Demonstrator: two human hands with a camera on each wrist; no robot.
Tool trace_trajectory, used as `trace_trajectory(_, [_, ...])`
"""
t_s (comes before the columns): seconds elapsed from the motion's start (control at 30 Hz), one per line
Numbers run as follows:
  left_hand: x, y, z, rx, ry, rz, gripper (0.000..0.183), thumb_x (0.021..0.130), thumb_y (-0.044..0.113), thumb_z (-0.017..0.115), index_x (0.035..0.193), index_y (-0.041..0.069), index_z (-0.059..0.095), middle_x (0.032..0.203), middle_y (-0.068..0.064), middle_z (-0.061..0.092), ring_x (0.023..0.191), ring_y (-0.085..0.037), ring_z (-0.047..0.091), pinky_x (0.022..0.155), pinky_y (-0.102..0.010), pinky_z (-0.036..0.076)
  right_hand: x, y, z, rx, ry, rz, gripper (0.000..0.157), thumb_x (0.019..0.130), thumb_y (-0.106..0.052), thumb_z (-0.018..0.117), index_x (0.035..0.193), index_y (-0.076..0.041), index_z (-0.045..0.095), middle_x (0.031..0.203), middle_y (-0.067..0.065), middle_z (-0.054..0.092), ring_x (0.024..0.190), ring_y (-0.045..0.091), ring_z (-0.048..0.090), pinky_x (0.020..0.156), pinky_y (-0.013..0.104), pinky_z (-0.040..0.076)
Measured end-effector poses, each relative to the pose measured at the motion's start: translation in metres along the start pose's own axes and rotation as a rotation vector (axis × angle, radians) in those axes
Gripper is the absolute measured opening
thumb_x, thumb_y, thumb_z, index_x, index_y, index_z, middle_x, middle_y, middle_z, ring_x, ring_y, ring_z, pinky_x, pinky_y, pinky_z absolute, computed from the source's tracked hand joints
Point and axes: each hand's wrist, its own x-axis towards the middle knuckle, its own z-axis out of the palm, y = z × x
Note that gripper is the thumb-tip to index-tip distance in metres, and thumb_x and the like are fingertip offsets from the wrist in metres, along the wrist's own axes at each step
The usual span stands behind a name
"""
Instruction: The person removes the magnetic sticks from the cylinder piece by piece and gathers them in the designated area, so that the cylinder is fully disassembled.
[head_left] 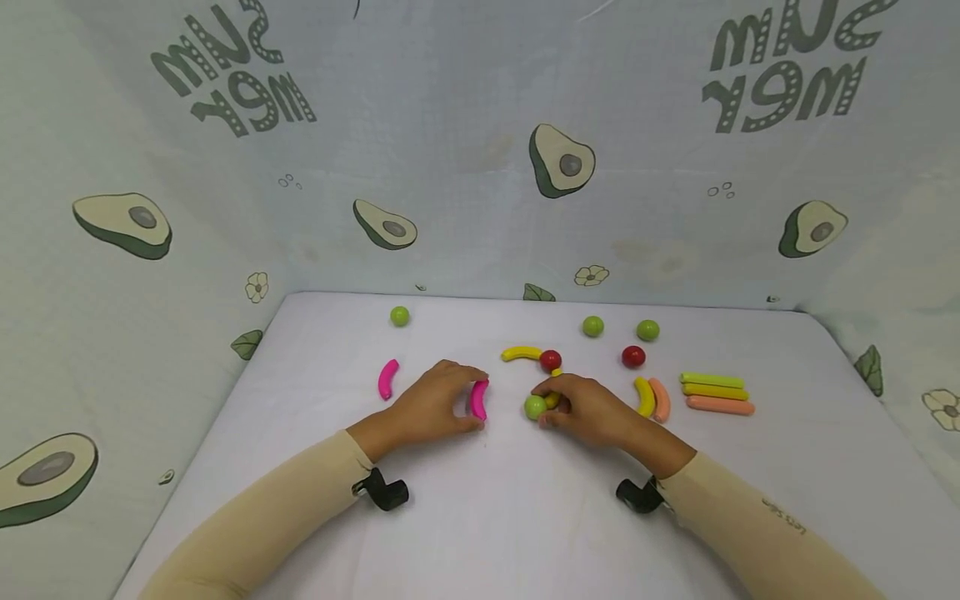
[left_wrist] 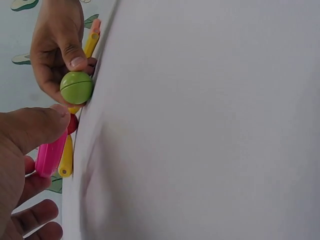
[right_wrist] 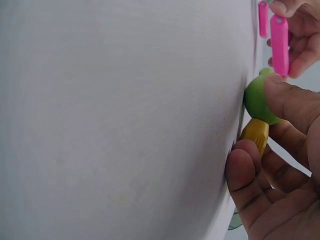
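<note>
My left hand (head_left: 431, 406) pinches a bright pink curved piece (head_left: 478, 400) end to end between thumb and fingertip; in the left wrist view the piece (left_wrist: 51, 154) sits just beyond the thumb. My right hand (head_left: 588, 408) holds a green ball (head_left: 536, 407) between thumb and fingers, and the left wrist view shows a seam round that ball (left_wrist: 76, 88). Partly hidden under the right hand, a yellow curved piece (right_wrist: 256, 132) touches the ball in the right wrist view. Just beyond stand a red ball (head_left: 551, 360) and another yellow curved piece (head_left: 521, 353).
Another pink curve (head_left: 387, 379) lies left. Loose green balls (head_left: 400, 316) and a red ball (head_left: 633, 357) are farther back. Right of my right hand lie a yellow curve (head_left: 644, 397), an orange curve (head_left: 661, 400) and green, yellow and orange sticks (head_left: 720, 405) on the white table (head_left: 480, 533).
</note>
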Motion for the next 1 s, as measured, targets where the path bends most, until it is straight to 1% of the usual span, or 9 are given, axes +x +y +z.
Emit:
trace_trajectory(0.2, [-0.006, -0.002, -0.018, -0.097, 0.011, -0.033, 0.069, 0.082, 0.03, 0.088, 0.142, 0.013, 0.059, 0.14, 0.001, 0.06, 0.135, -0.021, 0.046, 0.112, -0.038, 0.039, -0.002, 0.001, -0.001, 0.017, -0.001, -0.003, 0.038, 0.09, -0.021, 0.082, 0.124, -0.012, 0.069, 0.105, -0.004, 0.063, 0.09, 0.018, 0.054, 0.08, 0.033, 0.05])
trace_trajectory(0.37, [-0.013, -0.011, -0.026, -0.151, 0.032, -0.064, 0.069, 0.081, 0.028, 0.09, 0.141, 0.014, 0.06, 0.139, 0.003, 0.06, 0.135, -0.02, 0.045, 0.111, -0.039, 0.041, -0.003, 0.001, 0.0, 0.024, -0.006, 0.0, 0.038, 0.09, -0.021, 0.081, 0.125, -0.012, 0.069, 0.107, -0.004, 0.064, 0.091, 0.018, 0.055, 0.082, 0.034, 0.05])
trace_trajectory(0.5, [-0.019, -0.02, -0.032, -0.173, 0.041, -0.085, 0.069, 0.081, 0.029, 0.089, 0.142, 0.014, 0.06, 0.139, 0.004, 0.059, 0.136, -0.02, 0.045, 0.109, -0.04, 0.043, -0.003, 0.001, 0.0, 0.03, -0.005, -0.002, 0.038, 0.09, -0.021, 0.081, 0.125, -0.012, 0.069, 0.107, -0.004, 0.064, 0.091, 0.018, 0.055, 0.082, 0.034, 0.05])
trace_trajectory(0.7, [-0.026, -0.033, -0.042, -0.179, 0.043, -0.117, 0.069, 0.08, 0.03, 0.09, 0.141, 0.016, 0.061, 0.138, 0.002, 0.059, 0.135, -0.022, 0.046, 0.11, -0.044, 0.042, -0.003, 0.001, 0.0, 0.033, 0.0, -0.004, 0.038, 0.09, -0.021, 0.081, 0.125, -0.012, 0.069, 0.105, -0.004, 0.063, 0.091, 0.018, 0.055, 0.082, 0.034, 0.05])
trace_trajectory(0.9, [-0.033, -0.041, -0.053, -0.197, 0.037, -0.123, 0.069, 0.078, 0.026, 0.091, 0.139, 0.014, 0.063, 0.138, -0.003, 0.06, 0.134, -0.027, 0.047, 0.11, -0.048, 0.041, -0.001, 0.003, -0.001, 0.026, -0.009, -0.01, 0.039, 0.09, -0.023, 0.081, 0.125, -0.012, 0.069, 0.105, -0.005, 0.063, 0.09, 0.017, 0.054, 0.081, 0.034, 0.05])
trace_trajectory(1.0, [-0.036, -0.045, -0.058, -0.207, 0.033, -0.142, 0.069, 0.078, 0.027, 0.092, 0.139, 0.015, 0.063, 0.137, -0.006, 0.06, 0.132, -0.03, 0.048, 0.109, -0.049, 0.042, -0.001, 0.003, -0.003, 0.023, -0.007, -0.007, 0.039, 0.09, -0.023, 0.081, 0.125, -0.012, 0.069, 0.105, -0.004, 0.064, 0.09, 0.017, 0.055, 0.082, 0.034, 0.051])
